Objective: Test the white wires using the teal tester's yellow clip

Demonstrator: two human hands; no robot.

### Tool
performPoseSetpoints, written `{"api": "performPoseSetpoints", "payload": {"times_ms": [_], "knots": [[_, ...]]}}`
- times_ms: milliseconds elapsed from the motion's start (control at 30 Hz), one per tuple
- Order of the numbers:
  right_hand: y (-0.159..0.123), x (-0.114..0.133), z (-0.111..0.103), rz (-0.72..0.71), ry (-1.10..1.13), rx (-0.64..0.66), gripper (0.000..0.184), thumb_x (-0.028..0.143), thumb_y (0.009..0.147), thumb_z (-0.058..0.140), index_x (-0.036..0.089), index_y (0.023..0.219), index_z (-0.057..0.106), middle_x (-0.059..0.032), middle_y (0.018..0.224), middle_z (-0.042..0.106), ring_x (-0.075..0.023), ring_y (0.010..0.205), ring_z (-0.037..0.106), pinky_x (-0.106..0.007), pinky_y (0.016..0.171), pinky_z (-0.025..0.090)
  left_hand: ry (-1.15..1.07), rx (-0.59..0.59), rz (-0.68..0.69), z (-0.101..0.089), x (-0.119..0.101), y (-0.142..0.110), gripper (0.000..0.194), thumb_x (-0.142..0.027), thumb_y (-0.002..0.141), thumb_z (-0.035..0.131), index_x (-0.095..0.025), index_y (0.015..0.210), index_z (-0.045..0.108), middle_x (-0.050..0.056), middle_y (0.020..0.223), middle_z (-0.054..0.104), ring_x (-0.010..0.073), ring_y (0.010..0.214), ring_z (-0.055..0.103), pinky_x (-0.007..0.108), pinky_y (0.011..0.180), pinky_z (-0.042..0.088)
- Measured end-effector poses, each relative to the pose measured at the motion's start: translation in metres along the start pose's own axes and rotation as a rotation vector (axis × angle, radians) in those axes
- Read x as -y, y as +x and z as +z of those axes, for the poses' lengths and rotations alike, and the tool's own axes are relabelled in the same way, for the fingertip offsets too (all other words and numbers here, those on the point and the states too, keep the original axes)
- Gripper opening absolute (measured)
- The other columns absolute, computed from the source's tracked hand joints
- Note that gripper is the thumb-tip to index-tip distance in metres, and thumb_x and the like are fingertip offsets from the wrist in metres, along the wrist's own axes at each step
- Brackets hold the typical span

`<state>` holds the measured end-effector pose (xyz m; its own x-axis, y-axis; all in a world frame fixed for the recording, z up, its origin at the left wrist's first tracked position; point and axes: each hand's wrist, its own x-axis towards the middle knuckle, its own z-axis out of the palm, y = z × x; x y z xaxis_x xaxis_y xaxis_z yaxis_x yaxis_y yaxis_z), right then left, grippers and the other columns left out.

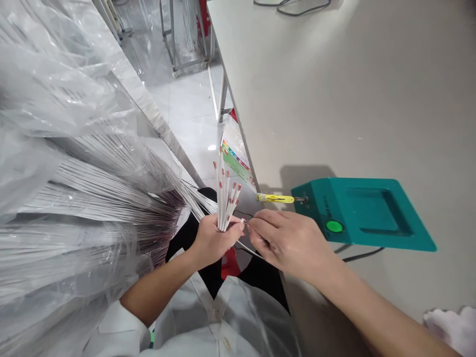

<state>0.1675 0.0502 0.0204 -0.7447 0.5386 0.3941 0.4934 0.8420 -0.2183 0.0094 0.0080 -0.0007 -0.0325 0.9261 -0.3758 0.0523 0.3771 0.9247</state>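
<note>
My left hand is closed around a bundle of thin white wires, whose reddish, copper-coloured tips fan upward past the thumb. One white wire end sticks out beside the left thumb, toward the other hand. My right hand pinches at this wire end with thumb and fingers pressed together; the very tip is hidden by them. Just beyond my right hand, on the table, stands a teal device with a green round button. A yellow flat piece juts from its left side on a metal fitting.
Many long white wires in clear plastic bags fill the left side. The grey table spans the right, with a black cable at its far edge. A wheeled metal rack and a colourful printed bag are beyond the gap.
</note>
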Motion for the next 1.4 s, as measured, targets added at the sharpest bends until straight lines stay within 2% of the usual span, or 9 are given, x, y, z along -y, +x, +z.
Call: {"api": "performPoseSetpoints", "payload": {"times_ms": [100,200,267,433,667,833,1000,1233,1400], "knots": [[0.0,-0.001,-0.014,0.019,0.012,-0.023,0.021,0.013,0.082,0.047,0.02,0.067,0.061,-0.0018,0.067,0.066,-0.0118,0.054,0.057,-0.026,0.051,0.041,-0.076,-0.077,-0.054,0.004,-0.005,0.006,0.014,-0.025,0.074,0.057,-0.014,0.073,0.066,-0.004,0.048,0.05,0.0058,0.042,0.038,0.02,0.041,0.029],[0.0,-0.013,-0.029,0.098,-0.105,-0.11,0.015,0.02,0.085,0.049,0.022,0.081,0.063,-0.0053,0.082,0.07,-0.0182,0.074,0.064,-0.03,0.061,0.046,-0.139,-0.053,-0.053,0.005,-0.008,0.012,0.039,-0.023,0.072,0.06,-0.015,0.11,0.062,-0.002,0.061,0.063,0.0049,0.04,0.04,0.019,0.04,0.031],[0.0,-0.028,-0.035,0.132,-0.247,-0.088,0.017,0.027,0.086,0.05,0.02,0.093,0.064,-0.0094,0.088,0.07,-0.024,0.076,0.064,-0.036,0.063,0.044,-0.158,-0.026,-0.032,0.005,-0.009,0.015,0.048,-0.023,0.073,0.06,-0.015,0.12,0.057,-0.002,0.064,0.065,0.0042,0.039,0.038,0.019,0.04,0.031],[-0.001,-0.06,-0.037,0.024,-0.251,0.146,0.026,0.03,0.091,0.04,0.023,0.081,0.063,-0.0079,0.078,0.069,-0.0261,0.075,0.062,-0.043,0.069,0.039,-0.172,-0.005,-0.028,0.009,-0.013,0.022,0.039,-0.024,0.074,0.059,-0.013,0.111,0.064,0.001,0.065,0.066,0.0035,0.039,0.037,0.019,0.038,0.029],[0.003,-0.076,-0.031,0.019,-0.22,0.179,0.023,0.036,0.088,0.046,0.021,0.097,0.062,-0.0109,0.08,0.069,-0.0278,0.073,0.062,-0.048,0.072,0.039,-0.256,-0.008,-0.009,0.014,-0.02,0.031,0.048,-0.025,0.073,0.06,-0.014,0.12,0.058,0.0,0.065,0.067,0.0034,0.037,0.036,0.019,0.037,0.027],[0.012,-0.062,-0.031,0.049,-0.033,0.151,0.02,0.029,0.089,0.047,0.021,0.097,0.064,-0.0066,0.09,0.069,-0.023,0.083,0.064,-0.051,0.088,0.04,-0.217,-0.04,-0.055,0.017,-0.025,0.027,0.026,-0.023,0.07,0.062,-0.011,0.093,0.069,0.002,0.063,0.067,0.0041,0.039,0.039,0.02,0.039,0.029],[0.024,-0.041,-0.029,0.09,0.17,0.045,0.018,0.02,0.088,0.048,0.02,0.085,0.066,-0.0062,0.08,0.069,-0.0178,0.072,0.061,-0.038,0.075,0.047,-0.158,-0.062,-0.039,0.016,-0.028,0.021,0.011,-0.022,0.067,0.063,-0.014,0.073,0.069,0.0,0.058,0.063,0.0054,0.041,0.04,0.021,0.042,0.03],[0.032,-0.026,-0.017,0.126,0.153,0.003,0.015,0.019,0.083,0.054,0.02,0.073,0.064,-0.0019,0.072,0.069,-0.0154,0.067,0.061,-0.032,0.067,0.042,-0.09,-0.024,0.061,0.011,-0.026,0.016,0.014,-0.019,0.069,0.059,-0.015,0.057,0.062,-0.004,0.05,0.047,0.0063,0.049,0.037,0.02,0.047,0.028],[0.032,-0.019,-0.009,0.182,0.102,-0.053,0.018,0.017,0.083,0.05,0.019,0.068,0.059,-0.0013,0.065,0.066,-0.016,0.066,0.061,-0.033,0.07,0.039,-0.177,-0.048,0.008,0.009,-0.021,0.013,0.014,-0.023,0.07,0.061,-0.015,0.059,0.062,-0.006,0.045,0.041,0.0057,0.043,0.034,0.02,0.042,0.025]]}}
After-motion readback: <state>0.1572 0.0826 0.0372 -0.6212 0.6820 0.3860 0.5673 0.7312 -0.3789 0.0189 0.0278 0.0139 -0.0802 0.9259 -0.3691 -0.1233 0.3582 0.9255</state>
